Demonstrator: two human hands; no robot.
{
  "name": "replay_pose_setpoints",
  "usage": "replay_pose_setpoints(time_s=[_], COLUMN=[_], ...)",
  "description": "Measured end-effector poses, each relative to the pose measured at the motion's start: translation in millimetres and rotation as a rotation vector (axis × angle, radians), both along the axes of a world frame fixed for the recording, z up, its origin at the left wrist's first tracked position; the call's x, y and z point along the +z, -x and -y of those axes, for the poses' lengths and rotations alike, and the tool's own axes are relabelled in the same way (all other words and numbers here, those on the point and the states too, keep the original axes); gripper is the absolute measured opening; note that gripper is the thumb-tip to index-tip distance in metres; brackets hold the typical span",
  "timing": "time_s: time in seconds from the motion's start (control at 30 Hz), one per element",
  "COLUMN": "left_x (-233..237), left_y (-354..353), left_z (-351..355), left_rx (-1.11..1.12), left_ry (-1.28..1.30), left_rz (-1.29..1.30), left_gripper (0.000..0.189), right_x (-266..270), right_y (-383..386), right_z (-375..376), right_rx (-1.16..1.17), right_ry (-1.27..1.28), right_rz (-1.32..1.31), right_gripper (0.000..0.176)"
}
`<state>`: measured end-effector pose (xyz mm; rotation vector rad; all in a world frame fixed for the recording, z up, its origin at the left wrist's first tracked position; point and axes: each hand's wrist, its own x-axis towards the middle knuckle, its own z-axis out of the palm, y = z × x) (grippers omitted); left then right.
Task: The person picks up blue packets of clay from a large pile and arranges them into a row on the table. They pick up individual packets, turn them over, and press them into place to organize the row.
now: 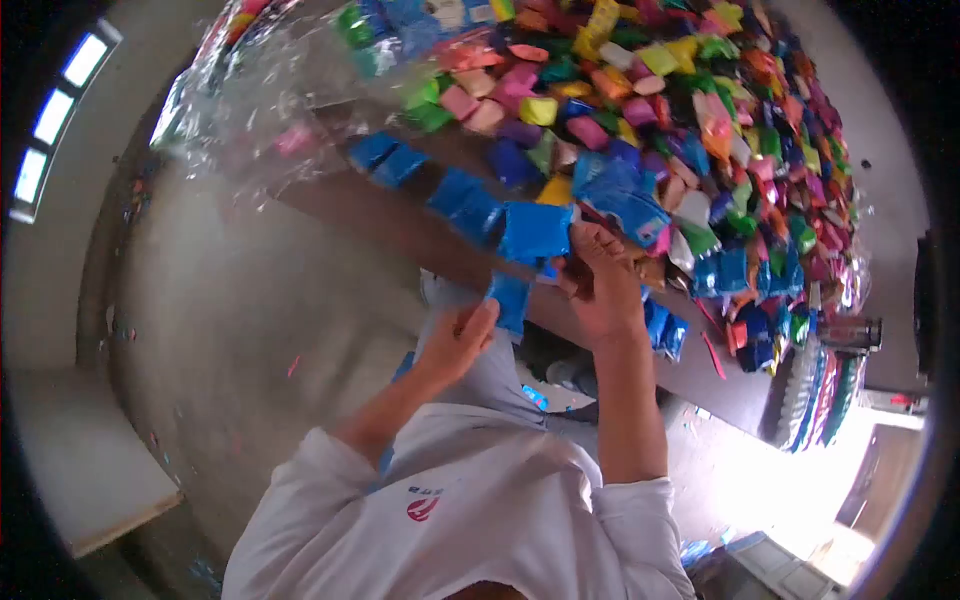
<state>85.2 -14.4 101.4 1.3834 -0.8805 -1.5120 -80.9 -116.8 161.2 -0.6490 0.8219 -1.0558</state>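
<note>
A square blue packet (537, 231) is pinched at its right edge by my right hand (602, 270), over the near edge of the table. My left hand (462, 338) is closed on another blue packet (510, 300), lower down in front of my lap. Whether these two packets are joined is hidden. Just beyond my hands, a row of blue packets (465, 203) lies along the table edge. Behind my right hand, more blue packets (620, 195) rest against a heap of small wrapped pieces (590, 130) in many colours.
Crumpled clear plastic (265, 110) covers the far left of the table (345, 212). Red sticks (712, 355), a clear jar (848, 332) and a stack of coloured strips (820, 395) are at the right. A pale board (90, 460) stands at the lower left.
</note>
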Motion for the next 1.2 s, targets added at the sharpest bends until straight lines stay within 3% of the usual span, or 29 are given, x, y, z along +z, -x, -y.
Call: replay_pose_setpoints(time_s=[0.33, 0.43, 0.5, 0.73, 0.93, 1.0, 1.2], left_x=[19.8, 12.4, 16.6, 26.5, 16.8, 7.1, 8.3], left_y=[32.2, 33.6, 36.1, 38.4, 26.4, 18.5, 26.2], left_z=[29.0, 29.6, 29.0, 30.1, 24.5, 23.6, 18.2], left_rx=[-0.028, 0.0, -0.029, -0.028, 0.067, 0.036, 0.03], left_ry=[0.097, 0.116, 0.204, 0.206, 0.201, 0.038, 0.078], left_rz=[0.24, 0.36, 0.712, 0.865, 0.779, 0.352, 0.263], left_gripper=[0.045, 0.046, 0.046, 0.053, 0.055, 0.053, 0.047], right_x=[-12.4, -24.6, -30.8, -42.2, -50.2, -50.7, -56.5], right_y=[54.0, 66.2, 74.0, 82.4, 73.7, 72.4, 73.1], right_z=[-56.7, -78.4, -93.9, -119.5, -117.2, -117.1, -127.0], right_rx=[-0.265, -0.33, -0.33, -0.419, -0.468, -0.459, -0.446], right_ry=[-0.15, -0.139, -0.164, -0.154, -0.148, -0.144, -0.136], right_rz=[0.135, 0.076, 0.073, 0.064, 0.063, 0.076, 0.075], right_gripper=[0.009, 0.01, 0.009, 0.008, 0.012, 0.012, 0.012])
